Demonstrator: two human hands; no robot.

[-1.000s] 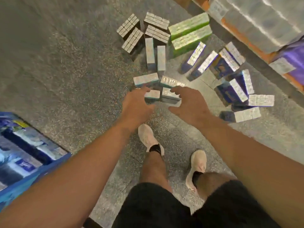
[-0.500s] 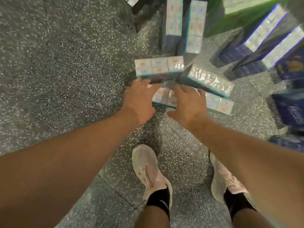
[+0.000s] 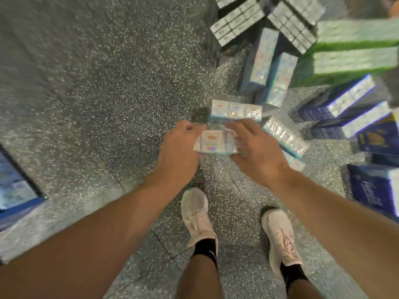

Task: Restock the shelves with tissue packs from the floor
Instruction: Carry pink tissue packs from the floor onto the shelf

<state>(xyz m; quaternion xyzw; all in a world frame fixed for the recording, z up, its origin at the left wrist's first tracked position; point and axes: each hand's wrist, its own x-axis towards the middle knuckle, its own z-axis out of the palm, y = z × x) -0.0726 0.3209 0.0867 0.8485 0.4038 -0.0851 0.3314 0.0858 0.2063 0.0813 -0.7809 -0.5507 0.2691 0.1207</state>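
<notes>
A small white tissue pack (image 3: 216, 143) with pink and blue print is pressed between my left hand (image 3: 179, 152) on its left end and my right hand (image 3: 257, 152) on its right end, just above the speckled floor. Behind it lies a similar light-blue tissue pack (image 3: 236, 109) flat on the floor. Another light-blue pack (image 3: 285, 135) lies tilted to the right of my right hand, with one more partly hidden under it. The image is motion-blurred.
Tall light-blue packs (image 3: 262, 59), grey-white packs (image 3: 237, 20), green packs (image 3: 354, 50) and dark blue packs (image 3: 345, 106) crowd the floor at the back right. A blue crate (image 3: 19, 190) sits at the left edge. My two feet in white shoes (image 3: 196, 214) stand below the hands.
Both hands have closed in on the nearest white pack and lifted it toward me, off the pile. The camera has pulled back and shifted, showing more packs at the back.
</notes>
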